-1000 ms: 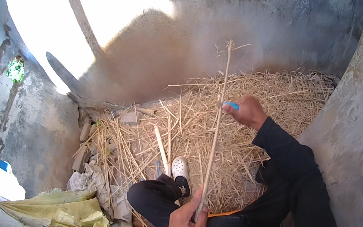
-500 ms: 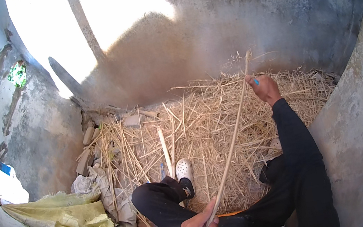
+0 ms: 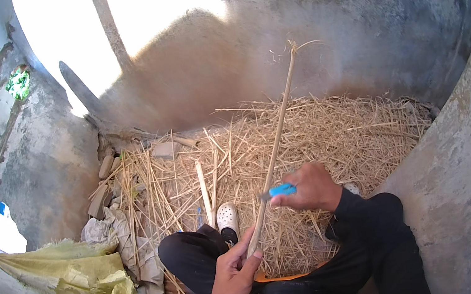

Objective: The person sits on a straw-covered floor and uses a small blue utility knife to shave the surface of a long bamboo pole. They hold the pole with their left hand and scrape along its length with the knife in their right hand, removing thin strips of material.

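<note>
1. Head view, hands: left hand low in the frame, fingers closed around the lower part of a long straw stalk; right hand higher and to the right, fingers clenched on a small blue-handled tool; whether the tool has a blade, cannot tell.

2. Head view, key relation: stalk's long axis runs from the lower left, past the left hand, up and rightward to a frayed tip against the grey wall; the tool's tip meets or nearly meets the stalk just above the left hand; contact itself too small to confirm; right hand sits just right of the stalk, left hand on it; so the left hand is the nearer, the right works from the side.

3. Head view, surroundings: stalk crosses above a heap of loose straw on the floor; a white shoe on the person's foot pokes from dark trousers beside the heap; a crumpled yellow sack lies at the left, well apart from both hands.
</note>
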Motion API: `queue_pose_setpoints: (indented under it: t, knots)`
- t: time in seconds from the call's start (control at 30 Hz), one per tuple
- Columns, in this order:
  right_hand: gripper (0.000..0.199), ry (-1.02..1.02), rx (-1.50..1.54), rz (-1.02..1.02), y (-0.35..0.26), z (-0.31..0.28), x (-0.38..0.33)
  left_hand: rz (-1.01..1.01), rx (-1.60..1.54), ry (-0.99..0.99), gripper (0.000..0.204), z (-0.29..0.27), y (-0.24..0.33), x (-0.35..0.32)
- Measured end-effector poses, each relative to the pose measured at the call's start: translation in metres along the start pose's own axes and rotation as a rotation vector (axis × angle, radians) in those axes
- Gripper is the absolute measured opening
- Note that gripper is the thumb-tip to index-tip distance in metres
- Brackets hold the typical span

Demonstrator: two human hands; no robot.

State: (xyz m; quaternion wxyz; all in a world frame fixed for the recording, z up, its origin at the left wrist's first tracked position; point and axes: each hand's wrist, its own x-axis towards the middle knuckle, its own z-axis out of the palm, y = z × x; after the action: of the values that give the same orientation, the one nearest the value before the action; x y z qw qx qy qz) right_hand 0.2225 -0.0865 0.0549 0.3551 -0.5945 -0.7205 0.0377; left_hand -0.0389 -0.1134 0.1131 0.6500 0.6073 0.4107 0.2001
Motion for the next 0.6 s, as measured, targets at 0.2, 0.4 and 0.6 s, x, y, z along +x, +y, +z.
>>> queue_pose_setpoints:
  t: [0.2,0.4,0.6]
  knots:
    - [0.072,0.057,0.019,0.246,0.04,0.001,0.011,0.055,0.035,-0.003,0.049,0.01,-0.002,-0.002]
    - [0.078,0.103,-0.06,-0.049,0.006,-0.004,0.001,0.161,0.142,0.029,0.051,0.01,-0.001,0.002]
    - [0.078,0.047,0.013,0.353,0.065,-0.018,0.013,0.155,0.222,0.02,0.051,0.008,-0.012,-0.009]
